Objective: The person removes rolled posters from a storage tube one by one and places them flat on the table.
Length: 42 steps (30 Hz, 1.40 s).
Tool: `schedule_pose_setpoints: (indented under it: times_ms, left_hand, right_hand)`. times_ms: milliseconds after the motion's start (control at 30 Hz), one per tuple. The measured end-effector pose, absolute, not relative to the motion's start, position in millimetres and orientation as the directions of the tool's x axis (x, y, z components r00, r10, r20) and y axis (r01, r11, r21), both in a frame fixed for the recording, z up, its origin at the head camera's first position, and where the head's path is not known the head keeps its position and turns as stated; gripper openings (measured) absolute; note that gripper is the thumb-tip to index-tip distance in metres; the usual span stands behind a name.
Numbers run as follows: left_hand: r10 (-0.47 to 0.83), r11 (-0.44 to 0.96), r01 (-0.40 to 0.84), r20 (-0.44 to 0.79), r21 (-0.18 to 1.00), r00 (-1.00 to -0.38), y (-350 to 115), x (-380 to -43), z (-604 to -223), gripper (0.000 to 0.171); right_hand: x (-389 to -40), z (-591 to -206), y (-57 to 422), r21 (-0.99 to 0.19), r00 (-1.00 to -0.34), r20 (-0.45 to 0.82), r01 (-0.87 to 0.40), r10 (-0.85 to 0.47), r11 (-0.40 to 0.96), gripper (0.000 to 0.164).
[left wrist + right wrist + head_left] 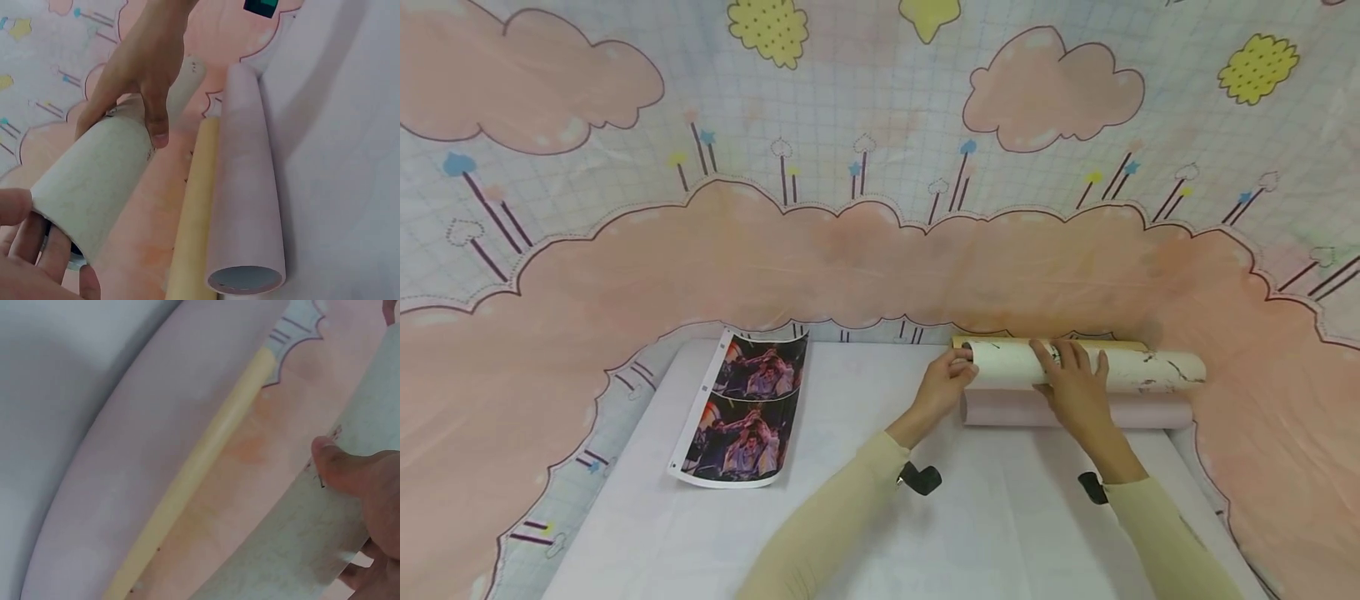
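Both hands hold a rolled sheet of off-white paper (pixel 1007 367) with dark marks, raised over the far right part of the table. At its open left end, my left hand (pixel 938 387) pinches the rim, with fingers inside the roll and the thumb outside. My right hand (pixel 1077 390) grips the roll farther along; in the left wrist view its thumb lies along the near side. A pale pink roll (pixel 244 187) lies below the held roll, its end open. Beside it is a thinner yellow roll (pixel 197 206), partly hidden in the head view.
To the left on the white table (pixel 865 517) lies a print (pixel 748 417) with two stacked photo images and slightly curled edges. Behind the table hangs a cloth (pixel 820 258) patterned with clouds and stars.
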<state>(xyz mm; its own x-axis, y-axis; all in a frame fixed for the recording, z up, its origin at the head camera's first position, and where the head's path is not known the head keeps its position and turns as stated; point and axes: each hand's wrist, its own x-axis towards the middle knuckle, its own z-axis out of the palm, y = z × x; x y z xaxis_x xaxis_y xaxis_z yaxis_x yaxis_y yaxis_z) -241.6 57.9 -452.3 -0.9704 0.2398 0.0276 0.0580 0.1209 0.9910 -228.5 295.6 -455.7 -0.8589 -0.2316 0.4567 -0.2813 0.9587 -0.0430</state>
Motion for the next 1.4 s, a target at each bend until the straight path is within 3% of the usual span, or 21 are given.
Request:
schedule_pose_setpoints:
  times_ms: [633, 1000, 1400]
  left_hand:
    - [0.271, 0.106, -0.003, -0.031, 0.994, -0.962, 21.3, -189.2, -447.5, 0.025]
    - [0.307, 0.081, -0.128, -0.147, 0.988, -0.94, -13.9, -162.7, -473.2, 0.03]
    - [0.317, 0.081, -0.18, -0.197, 0.98, -0.928, -42.8, -148.3, -497.6, 0.033]
  right_hand:
    - [-169.9, -459.6, 258.3, -0.043, -0.843, 0.503, -0.248, -0.193, 0.968, 0.086]
    - [-151.5, -476.3, 233.6, 0.003, -0.877, 0.402, -0.284, -0.261, 0.959, 0.085]
    - [-138.2, -499.3, 209.4, 0.008, -0.886, 0.352, -0.32, -0.302, 0.948, 0.083]
